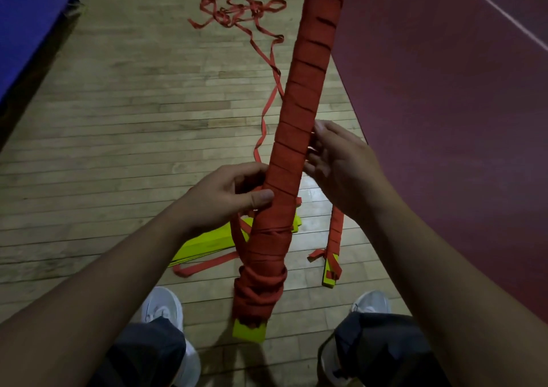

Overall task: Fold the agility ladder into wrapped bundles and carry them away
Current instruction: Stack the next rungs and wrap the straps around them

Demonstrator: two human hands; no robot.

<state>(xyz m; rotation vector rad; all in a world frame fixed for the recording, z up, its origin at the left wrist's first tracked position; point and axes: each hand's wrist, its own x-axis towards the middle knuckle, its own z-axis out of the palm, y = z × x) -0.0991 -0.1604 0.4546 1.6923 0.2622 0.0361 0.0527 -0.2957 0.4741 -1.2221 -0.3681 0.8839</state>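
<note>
Observed: a person is standing on a wooden floor (pixel 118 105) and holding a wrapped bundle (pixel 299 111) of yellow ladder rungs bound in red strap. The bundle is standing nearly upright, leaning up and to the right. Its bare yellow lower end (pixel 249 331) is sitting at the floor between two white shoes (pixel 163 306). The left hand (pixel 225 197) is gripping the bundle from its left side at about mid-height. Its fingers (pixel 252 170) are curling round behind the wrapping and the thumb is lying across the front. The right hand (pixel 338 164) is sitting just beside the bundle's right edge, slightly higher than the left. Its fingers (pixel 318 128) are lightly bent and touching that edge; whether they are pinching any strap cannot be told. A loose red strap (pixel 268 105) is trailing from behind the bundle across the floor to a tangle further off. A stack of yellow rungs (pixel 207 245) is lying flat on the floor behind the bundle, below the left hand, with strap looping over it. A second bundle (pixel 333 247), partly wrapped, is lying on the floor to the right, below the right hand and apart from the held one. A maroon floor area (pixel 444 119) is occupying the right side, and a blue mat (pixel 26 24) is showing at the upper left.
</note>
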